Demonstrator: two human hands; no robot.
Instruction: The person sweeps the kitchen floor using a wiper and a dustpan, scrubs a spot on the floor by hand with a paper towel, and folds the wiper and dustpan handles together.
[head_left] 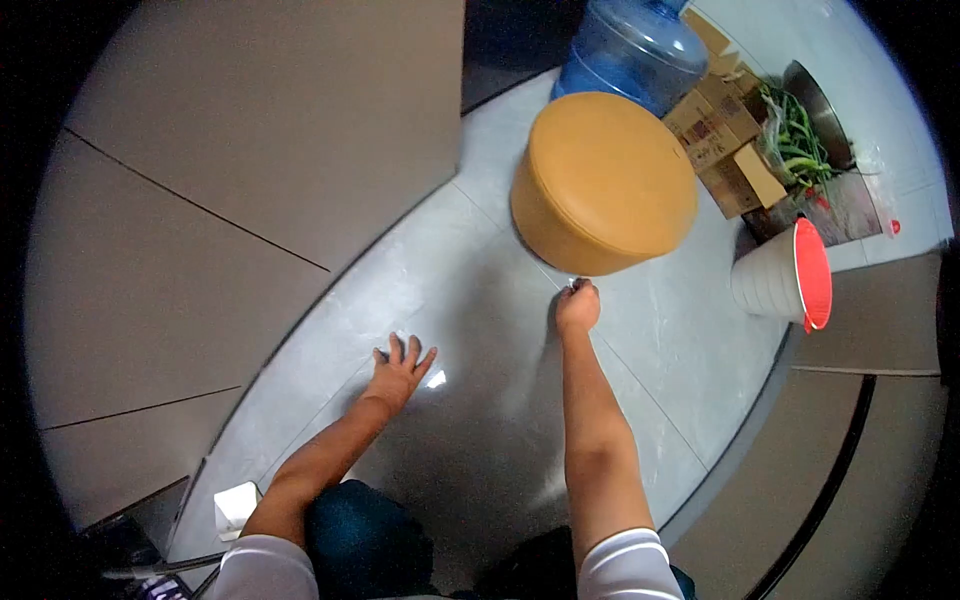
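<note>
My left hand (400, 368) is over the grey tiled floor (480, 350) with its fingers spread and nothing in it. Further right, my right hand (577, 306) is closed just below the near edge of a round orange stool (610, 175). Something small and dark shows at its fingertips, too small to name. Whether that hand touches the stool I cannot tell.
Behind the stool stands a blue water bottle (635, 55). Cardboard boxes (715, 125), green vegetables (798, 140), a metal bowl (820, 110) and a white bin with a red inside (770, 278) are at the right. Brown cabinets (250, 180) border the left; a white object (236, 510) lies lower left.
</note>
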